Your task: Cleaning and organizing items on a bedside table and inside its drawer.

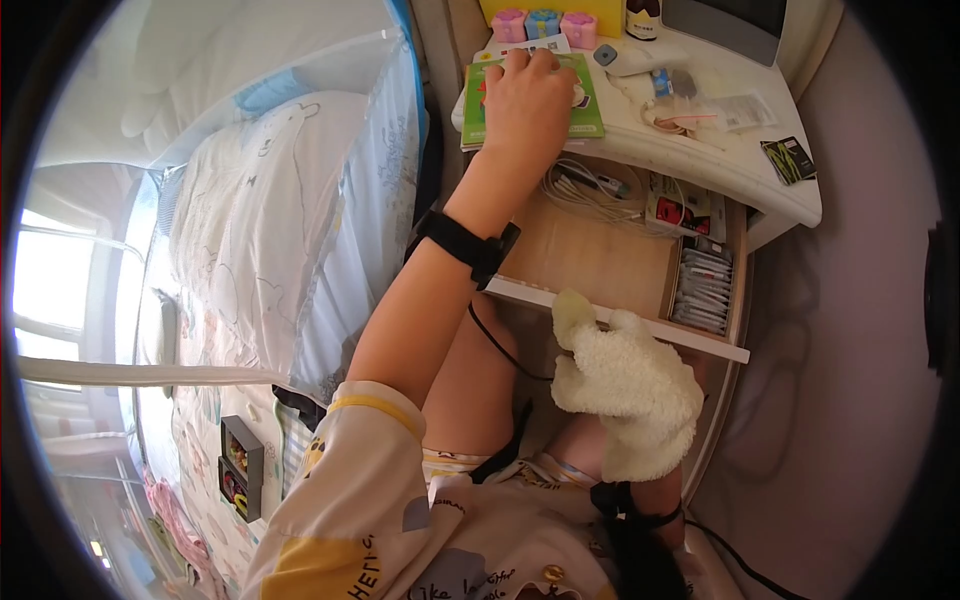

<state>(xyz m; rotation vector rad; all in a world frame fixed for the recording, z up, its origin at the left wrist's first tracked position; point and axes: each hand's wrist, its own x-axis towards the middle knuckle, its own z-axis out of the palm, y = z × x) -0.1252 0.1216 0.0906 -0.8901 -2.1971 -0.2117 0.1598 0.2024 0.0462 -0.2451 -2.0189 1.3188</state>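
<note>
My left hand (531, 97) rests on a green picture book (474, 112) on top of a small stack at the desk's front left. Its fingers are bent towards the book's far edge, and the fingertips are too hidden to show a grip. A fluffy cream cloth (634, 382) is bunched over my right hand, above my lap and in front of the open drawer (592, 255). The cloth covers the fingers of that hand; only the strapped forearm shows below it. Black straps circle both arms.
Cables (592, 195) and a box of thin packets (703, 289) lie in the drawer. On the white desk (720, 67) are pink and blue gift-shaped boxes (544, 28), a bottle (643, 19), plastic wrappers (742, 112) and a black packet (787, 160). A netted bed (247, 225) stands left.
</note>
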